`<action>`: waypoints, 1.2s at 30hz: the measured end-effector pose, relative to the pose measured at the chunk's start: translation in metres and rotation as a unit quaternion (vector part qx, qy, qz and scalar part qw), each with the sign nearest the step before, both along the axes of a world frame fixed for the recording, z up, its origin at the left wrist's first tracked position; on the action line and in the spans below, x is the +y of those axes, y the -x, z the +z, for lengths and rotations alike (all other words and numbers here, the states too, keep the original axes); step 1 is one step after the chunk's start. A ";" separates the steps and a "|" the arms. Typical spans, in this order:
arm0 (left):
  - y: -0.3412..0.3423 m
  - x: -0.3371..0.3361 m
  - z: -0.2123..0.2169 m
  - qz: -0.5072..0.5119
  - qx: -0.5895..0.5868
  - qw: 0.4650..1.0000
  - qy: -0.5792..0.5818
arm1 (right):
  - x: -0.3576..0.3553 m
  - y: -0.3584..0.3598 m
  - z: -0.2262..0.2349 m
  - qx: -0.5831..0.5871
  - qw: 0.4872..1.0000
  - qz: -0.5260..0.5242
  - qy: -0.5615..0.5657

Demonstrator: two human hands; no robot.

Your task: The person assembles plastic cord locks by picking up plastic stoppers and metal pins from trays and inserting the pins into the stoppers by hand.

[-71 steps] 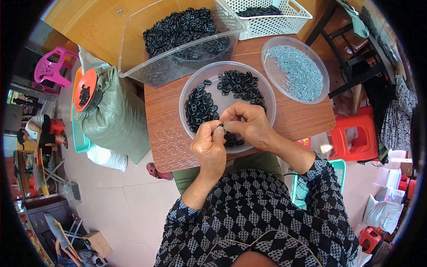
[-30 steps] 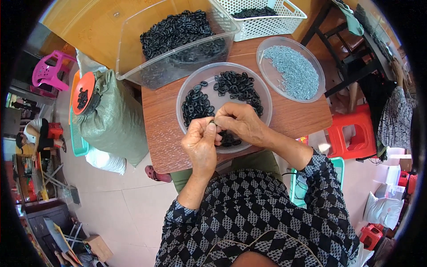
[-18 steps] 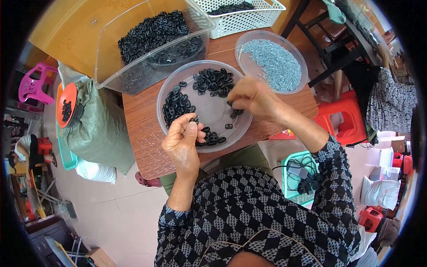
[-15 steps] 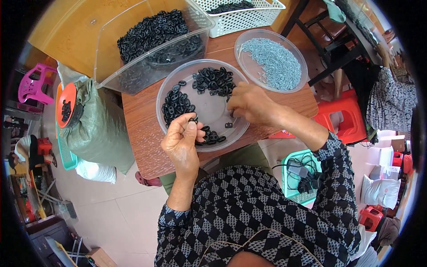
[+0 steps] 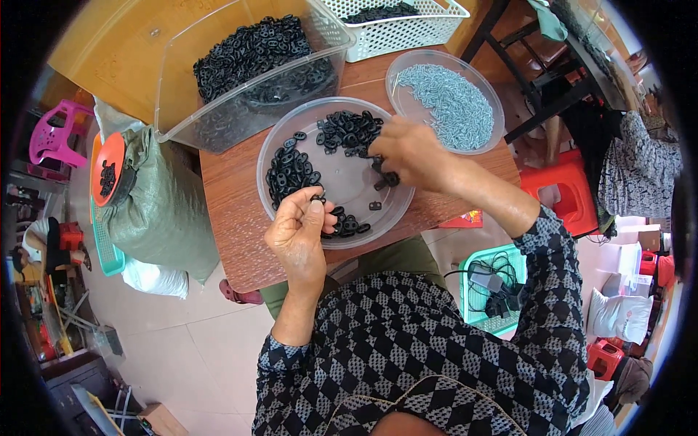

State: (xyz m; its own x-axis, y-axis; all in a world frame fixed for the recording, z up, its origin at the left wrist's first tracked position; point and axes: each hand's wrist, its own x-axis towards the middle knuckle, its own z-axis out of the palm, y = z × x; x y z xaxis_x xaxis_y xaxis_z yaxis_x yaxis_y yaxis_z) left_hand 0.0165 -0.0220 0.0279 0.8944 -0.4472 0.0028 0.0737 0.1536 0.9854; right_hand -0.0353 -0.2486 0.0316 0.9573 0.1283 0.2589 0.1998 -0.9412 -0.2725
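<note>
My left hand [image 5: 299, 229] is closed over the near left rim of a round clear plastic tub [image 5: 342, 190], pinching a small black oval piece with two holes [image 5: 318, 198] between thumb and fingers. My right hand [image 5: 416, 154] bends its fingers down inside the tub's right side. Several black two-hole pieces [image 5: 385, 174] show right beneath those fingers; the fingertips themselves are hidden. More loose black pieces [image 5: 289, 171] lie in heaps at the tub's left, far and near sides. One small black piece [image 5: 374, 206] lies apart near the front.
Behind the tub stands a large clear bin [image 5: 247, 116] of black pieces, with a white perforated basket [image 5: 407, 36] beside it. A round tray [image 5: 396, 87] of silvery-blue pins sits at the far right of the wooden table [image 5: 243, 247]. Left is a green sack [image 5: 163, 211]; right, a red stool [image 5: 563, 189].
My right hand has lifted and shifted slightly to the right, and black pieces now show beneath its fingers. My left hand keeps its pinch in nearly the same place.
</note>
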 end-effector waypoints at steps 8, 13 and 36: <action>0.000 -0.001 -0.001 0.004 -0.010 1.000 0.002 | 0.002 0.007 0.002 0.058 0.992 0.052 0.096; 0.000 -0.001 0.000 0.005 -0.004 1.000 0.002 | 0.008 0.003 0.004 0.047 0.990 0.068 0.116; 0.004 -0.001 0.017 0.009 0.011 1.000 0.010 | 0.066 -0.007 0.001 0.129 0.634 -0.142 -0.749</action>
State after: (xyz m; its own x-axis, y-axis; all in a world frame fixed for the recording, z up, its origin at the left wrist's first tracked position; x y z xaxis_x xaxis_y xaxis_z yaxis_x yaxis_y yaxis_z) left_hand 0.0120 -0.0228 0.0450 0.9018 -0.4320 -0.0082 0.0924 0.1743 0.9804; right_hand -0.0279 -0.1830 0.0324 0.9218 -0.2639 -0.2840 -0.1529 0.4256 -0.8919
